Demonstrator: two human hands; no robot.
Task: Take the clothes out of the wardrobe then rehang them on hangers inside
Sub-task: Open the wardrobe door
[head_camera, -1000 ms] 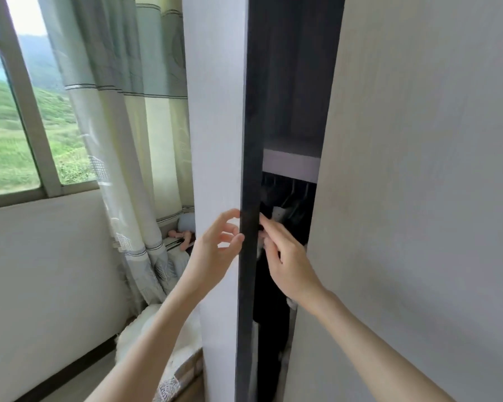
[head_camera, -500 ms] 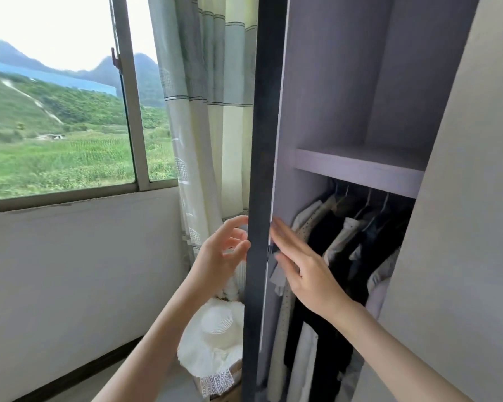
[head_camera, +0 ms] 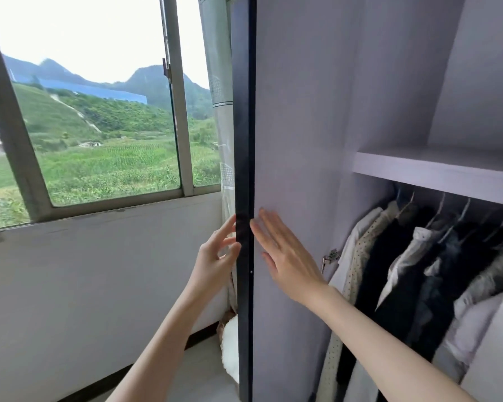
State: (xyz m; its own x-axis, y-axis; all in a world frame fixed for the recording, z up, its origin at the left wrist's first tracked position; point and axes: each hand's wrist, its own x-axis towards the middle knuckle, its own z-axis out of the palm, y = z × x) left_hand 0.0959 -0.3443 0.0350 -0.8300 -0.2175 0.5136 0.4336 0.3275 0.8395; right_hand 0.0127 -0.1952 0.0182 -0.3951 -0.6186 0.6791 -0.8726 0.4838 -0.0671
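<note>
Right hand fingers straight and spread a little, laid flat against the pale grey inner face of the open wardrobe door, fingertips near the door's dark edge; nothing gripped. Left hand sits on the outer side of that dark edge, fingers loosely curved, thumb and fingertips at or touching the edge strip; part of the fingers is hidden behind the edge, so cannot tell if they actually pinch it. Both bare forearms run down to the bottom of the frame, cut off there. Door stands edge-on to the camera, top and bottom cut off. A small metal hinge shows on the wardrobe's left inner wall, just right of the right wrist. Clothes hang inside the wardrobe under a pale grey shelf: cream and dotted garments at the left, black ones in the middle, white and grey further right, all on thin hangers; the rail itself is in shadow, hard to make out, and the garments' lower ends are hidden by the right arm or cut by the frame. Behind the door, a pale patterned curtain mostly hidden; a white fluffy item on the floor, only a sliver visible, unclear what. Left: grey-framed window onto green hills, white wall below.
</note>
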